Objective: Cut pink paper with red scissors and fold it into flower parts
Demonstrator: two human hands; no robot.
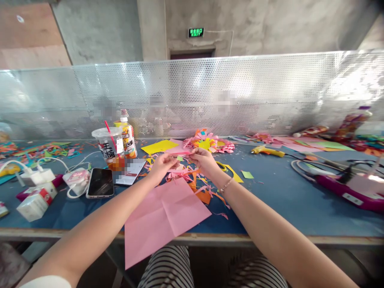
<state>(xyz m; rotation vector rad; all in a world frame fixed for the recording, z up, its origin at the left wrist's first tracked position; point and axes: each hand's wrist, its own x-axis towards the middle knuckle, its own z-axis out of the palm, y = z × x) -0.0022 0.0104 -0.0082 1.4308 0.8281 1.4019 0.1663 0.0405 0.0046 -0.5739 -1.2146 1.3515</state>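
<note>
— At the middle of the blue worktop (285, 200), what are the two hands doing?

— The left hand (162, 163) and the right hand (204, 158) meet over a heap of paper scraps (195, 180). Both are pinched narrow on one thin pink paper strip (179, 152) stretched between them, left fingertips on its left end, right fingertips on its right end. The right wrist wears a bracelet (226, 185).

— Where does that strip sit relative to everything else?

— Held just above the scraps, a little nearer than the paper flower (205, 143) of pink, orange and yellow, which lies farther back with a yellow sheet (159, 146) to its left.

— And nearer the person?

— A large creased pink sheet (162, 218) lies under the forearms and overhangs the near edge of the worktop.

— What is off to the left?

— A plastic cup (108, 150) with a red straw, a bottle (129, 138) just behind it, a dark phone (100, 183) lying flat, a white charger (37, 176) with cables, and a small white carton (36, 204) near the edge.

— To the right?

— A yellow glue gun (267, 151) lies well apart from the hands, a small green scrap (247, 174) rests between it and the right forearm, and a magenta device (348, 188) with cords sits at the far right. A perforated metal screen (270, 92) stands along the far side.
</note>
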